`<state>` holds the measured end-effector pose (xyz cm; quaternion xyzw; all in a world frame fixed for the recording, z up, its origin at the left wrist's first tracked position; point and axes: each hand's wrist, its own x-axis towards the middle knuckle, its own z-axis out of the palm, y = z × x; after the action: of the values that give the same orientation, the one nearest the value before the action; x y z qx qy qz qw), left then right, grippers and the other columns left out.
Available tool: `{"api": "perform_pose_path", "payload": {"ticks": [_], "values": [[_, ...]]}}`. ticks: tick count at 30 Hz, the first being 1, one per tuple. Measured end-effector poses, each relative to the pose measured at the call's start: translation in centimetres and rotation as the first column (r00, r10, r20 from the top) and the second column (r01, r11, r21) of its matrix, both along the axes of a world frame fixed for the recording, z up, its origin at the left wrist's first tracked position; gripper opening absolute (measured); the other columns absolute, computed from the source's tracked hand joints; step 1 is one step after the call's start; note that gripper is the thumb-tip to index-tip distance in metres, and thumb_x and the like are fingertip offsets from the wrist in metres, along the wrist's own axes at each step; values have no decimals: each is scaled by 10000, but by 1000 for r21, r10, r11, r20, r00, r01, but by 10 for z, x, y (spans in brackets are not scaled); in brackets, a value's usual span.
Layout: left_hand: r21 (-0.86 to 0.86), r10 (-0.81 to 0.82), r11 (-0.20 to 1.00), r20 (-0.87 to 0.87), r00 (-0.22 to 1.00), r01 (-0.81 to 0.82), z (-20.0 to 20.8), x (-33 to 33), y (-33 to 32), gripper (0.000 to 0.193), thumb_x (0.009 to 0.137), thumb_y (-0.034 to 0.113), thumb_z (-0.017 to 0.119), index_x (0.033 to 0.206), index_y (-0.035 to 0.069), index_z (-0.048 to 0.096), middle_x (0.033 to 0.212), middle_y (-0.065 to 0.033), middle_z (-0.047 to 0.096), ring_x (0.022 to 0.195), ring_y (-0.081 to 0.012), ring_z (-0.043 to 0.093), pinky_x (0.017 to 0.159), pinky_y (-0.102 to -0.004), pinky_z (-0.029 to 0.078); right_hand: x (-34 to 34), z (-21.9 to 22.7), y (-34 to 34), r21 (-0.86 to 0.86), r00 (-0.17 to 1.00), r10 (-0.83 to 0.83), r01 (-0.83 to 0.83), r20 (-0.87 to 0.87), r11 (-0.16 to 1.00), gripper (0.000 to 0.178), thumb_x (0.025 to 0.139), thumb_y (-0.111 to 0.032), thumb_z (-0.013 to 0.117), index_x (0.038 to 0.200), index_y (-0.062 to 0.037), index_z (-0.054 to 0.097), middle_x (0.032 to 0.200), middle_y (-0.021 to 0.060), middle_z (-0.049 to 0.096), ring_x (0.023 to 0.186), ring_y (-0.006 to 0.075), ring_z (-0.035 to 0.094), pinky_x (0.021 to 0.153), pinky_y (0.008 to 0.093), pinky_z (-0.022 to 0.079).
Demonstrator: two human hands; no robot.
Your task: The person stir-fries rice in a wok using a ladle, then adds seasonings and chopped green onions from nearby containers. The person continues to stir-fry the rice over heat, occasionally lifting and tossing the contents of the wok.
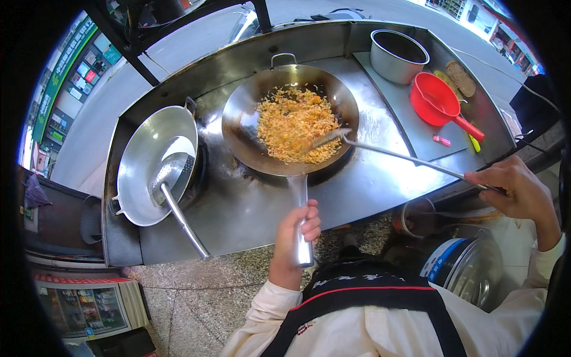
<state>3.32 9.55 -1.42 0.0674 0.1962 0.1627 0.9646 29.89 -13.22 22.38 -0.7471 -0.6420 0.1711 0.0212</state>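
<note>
Before me on the metal counter sits a wok [238, 134] with a long metal handle toward me. My left hand [300, 229] is closed around that handle. Fried rice [291, 122], orange-yellow with small bits in it, fills the middle of the wok. In my right hand [514, 187] is the far end of a long-handled wok spatula [410, 159]. Its blade lies at the right side of the rice, partly blurred.
At left, a silver two-eared pan [134, 160] holds a perforated skimmer [178, 217], its handle jutting over the counter's front edge. At right stand a metal pot [389, 68] and a red plastic ladle [428, 110]. A raised metal rim [226, 56] borders the counter's far side.
</note>
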Motion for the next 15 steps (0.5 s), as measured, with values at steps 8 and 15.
{"api": "perform_pose_path", "payload": {"ticks": [8, 15], "values": [[-27, 24, 999, -3, 1000, -24, -2, -1, 0, 262, 851, 76, 513, 1073, -40, 436, 765, -45, 479, 538, -82, 421, 429, -206, 373, -29, -20, 60, -199, 924, 108, -35, 368, 979, 293, 791, -34, 594, 1078, -69, 644, 655, 129, 592, 611, 273, 591, 534, 372, 431], [-22, 34, 999, -4, 999, -34, -3, -1, -1, 258, 846, 84, 526, 1058, -39, 444, 764, -44, 486, 537, -78, 427, 426, -205, 374, 19, -102, 115, 148, 997, -70, 72, -19, 986, 347, 828, -11, 544, 1158, -103, 601, 689, 136, 597, 616, 272, 579, 540, 395, 432]]}}
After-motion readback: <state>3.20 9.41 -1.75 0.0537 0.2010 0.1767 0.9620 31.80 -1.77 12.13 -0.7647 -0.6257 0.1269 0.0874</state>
